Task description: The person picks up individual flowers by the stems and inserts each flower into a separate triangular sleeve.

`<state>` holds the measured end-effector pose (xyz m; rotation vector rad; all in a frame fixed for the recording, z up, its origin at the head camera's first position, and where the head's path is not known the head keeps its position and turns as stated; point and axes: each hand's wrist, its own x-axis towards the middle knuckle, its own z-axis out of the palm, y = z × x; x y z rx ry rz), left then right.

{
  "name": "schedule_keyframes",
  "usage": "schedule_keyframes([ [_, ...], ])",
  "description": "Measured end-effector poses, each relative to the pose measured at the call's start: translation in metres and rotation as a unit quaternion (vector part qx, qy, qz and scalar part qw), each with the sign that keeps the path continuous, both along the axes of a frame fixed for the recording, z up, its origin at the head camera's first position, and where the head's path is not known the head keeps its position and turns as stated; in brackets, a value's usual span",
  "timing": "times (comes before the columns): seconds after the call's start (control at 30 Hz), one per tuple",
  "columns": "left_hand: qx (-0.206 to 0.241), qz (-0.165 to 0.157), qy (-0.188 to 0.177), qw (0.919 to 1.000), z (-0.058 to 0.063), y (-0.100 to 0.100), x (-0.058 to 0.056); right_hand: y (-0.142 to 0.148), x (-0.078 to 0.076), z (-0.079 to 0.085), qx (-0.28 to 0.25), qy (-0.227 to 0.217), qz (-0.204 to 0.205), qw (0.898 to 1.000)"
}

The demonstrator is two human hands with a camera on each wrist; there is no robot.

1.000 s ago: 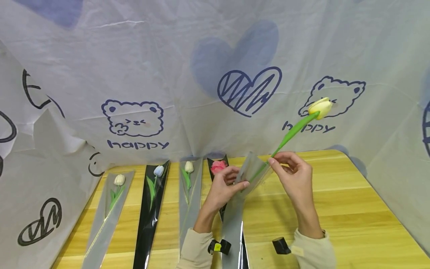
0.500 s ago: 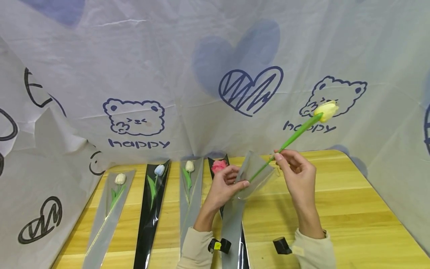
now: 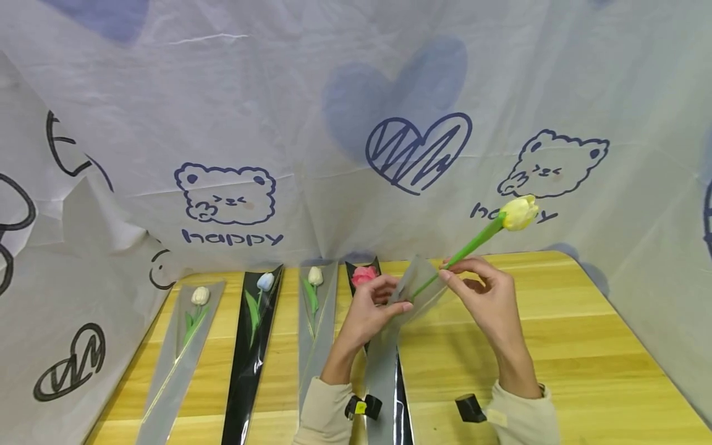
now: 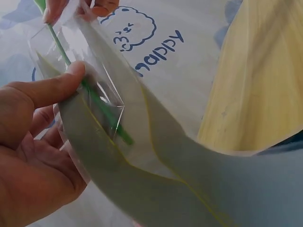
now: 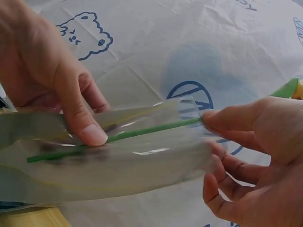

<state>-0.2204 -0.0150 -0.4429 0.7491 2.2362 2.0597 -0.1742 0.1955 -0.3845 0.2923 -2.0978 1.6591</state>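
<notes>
A pale yellow tulip [image 3: 519,213] with a green stem leans up to the right in the head view. My right hand [image 3: 489,303] pinches its stem between thumb and forefinger, right at the mouth of a grey and clear flower sleeve [image 3: 384,364]. My left hand [image 3: 369,315] grips this sleeve near its top, thumb in front and fingers behind. Through the clear film, the left wrist view shows the lower stem [image 4: 106,111] inside the sleeve, its cut end past the left thumb. The right wrist view shows the stem [image 5: 151,130] running between both hands.
To the left lie a grey sleeve with a cream tulip [image 3: 200,296], a black sleeve [image 3: 241,377] with a pale blue tulip and a grey sleeve with a white tulip [image 3: 315,276]. A pink flower [image 3: 364,275] in black lies partly behind my left hand. Printed cloth surrounds the wooden table [image 3: 567,346].
The tulip has come down and to the left, its stem further into the sleeve. My right hand first shifted right and up, then back toward the sleeve mouth. The left hand stays put.
</notes>
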Motion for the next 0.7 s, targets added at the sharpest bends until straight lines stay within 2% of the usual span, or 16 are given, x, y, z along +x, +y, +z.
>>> schedule_keyframes([
  [0.23, 0.009, -0.066, -0.007, 0.9978, 0.0, -0.004, -0.001, 0.012, 0.002, -0.001, -0.013, -0.046, 0.058, 0.997],
  [0.33, 0.014, -0.085, -0.013, 0.9962, 0.001, -0.006, -0.001, 0.015, 0.003, 0.0, -0.01, -0.052, 0.07, 0.996],
  [0.43, 0.015, -0.088, -0.018, 0.9958, 0.001, -0.006, -0.001, 0.014, 0.003, 0.001, -0.004, -0.04, 0.075, 0.996],
  [0.57, 0.009, -0.074, -0.026, 0.9969, 0.0, -0.006, -0.002, 0.009, 0.004, 0.002, 0.001, -0.013, 0.065, 0.998],
  [0.7, -0.003, -0.06, -0.028, 0.9978, -0.001, -0.006, -0.002, 0.008, 0.004, 0.003, 0.007, -0.008, 0.062, 0.998],
])
